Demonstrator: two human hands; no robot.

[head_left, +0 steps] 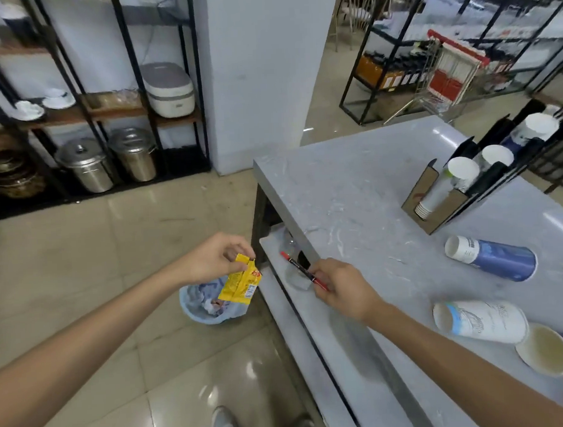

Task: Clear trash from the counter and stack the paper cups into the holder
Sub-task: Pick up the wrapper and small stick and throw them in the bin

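My left hand (213,257) pinches a yellow snack wrapper (241,282) by its top corner, and it hangs right above a light blue trash bin (194,307) on the floor. My right hand (340,289) holds a red and black pen (299,267) over the counter's lower shelf. On the grey marble counter (353,191) lie a blue paper cup (494,257) and a white paper cup (478,321) on their sides, with a third cup (545,349) at the right edge. The black cup holder (458,188) at the back right has stacks of cups in its slots.
A lower shelf (296,312) runs under the counter's left edge. A white pillar (256,73) stands behind the counter. Black shelving (88,102) with steel pots and a rice cooker lines the left wall. A shopping cart (444,76) stands beyond the counter. My shoes (223,423) show at the bottom.
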